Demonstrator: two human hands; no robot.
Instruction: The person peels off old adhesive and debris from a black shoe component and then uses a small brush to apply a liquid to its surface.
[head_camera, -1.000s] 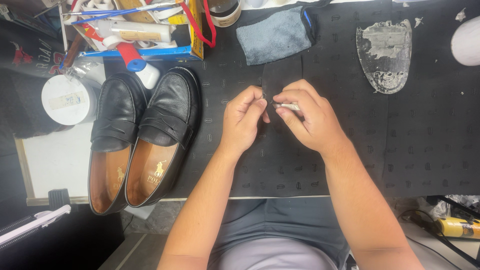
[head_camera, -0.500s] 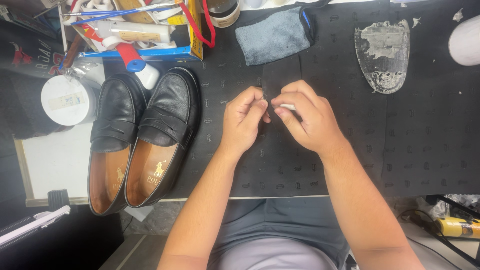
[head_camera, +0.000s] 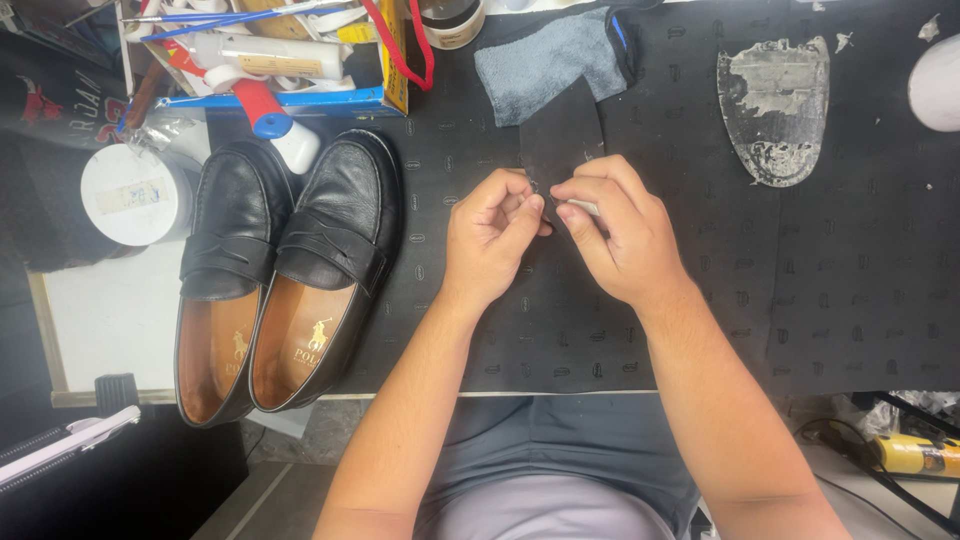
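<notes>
1. Work surface: a black rubber mat (head_camera: 820, 300) with a faint repeating embossed oval pattern covers the bench. Its surface is matte and flat.
2. Workpiece: a thin dark sheet piece (head_camera: 560, 135), matte black, roughly rectangular with a rounded far end, lies on the mat at centre, extending away from the hands toward a grey cloth (head_camera: 550, 60). Its near edge sits between the two hands.
3. Left hand (head_camera: 490, 235): fingers curled, thumb and forefinger pinched together at the near edge of the sheet piece. The fingertips meet those of the other hand.
4. Right hand (head_camera: 620, 235): fingers curled and closed around a small pale object (head_camera: 583, 207), of which only a short light-coloured sliver shows beside the thumb. Its kind cannot be told. The thumb and forefinger press at the same near edge of the sheet piece.
5. Footwear: a pair of black leather loafers (head_camera: 300, 260) stands to the left of the hands, toes pointing away, smooth and glossy uppers with a strap across each vamp and tan leather linings.
6. Detached sole: a worn, translucent grey sole piece (head_camera: 775, 105), shield-shaped with flaking residue, lies on the mat well to the right of the hands.
7. Containers: a round white tub (head_camera: 135, 195) stands left of the loafers. A white bottle with a red collar (head_camera: 265, 115) lies beyond the loafers' toes, by a cluttered blue-edged tray (head_camera: 290, 100).
</notes>
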